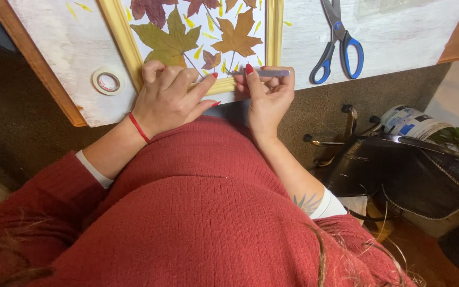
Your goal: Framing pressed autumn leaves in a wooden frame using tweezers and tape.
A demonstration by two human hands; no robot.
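Wooden frame (pixel 224 85) under left hand (pixel 168 98); right hand (pixel 266 95) grips pen (pixel 264 73).

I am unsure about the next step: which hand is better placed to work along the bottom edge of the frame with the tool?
Probably the right hand: it grips the grey tool, while the left hand rests on the wooden frame.

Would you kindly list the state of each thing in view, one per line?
Left hand: pressed on the frame's lower edge.
Right hand: closed around a grey pen.
Wooden frame: flat on the board, pressed leaves inside.
Scissors: closed, lying on the board.
Tape roll: flat, untouched.
Black bag: on the floor.
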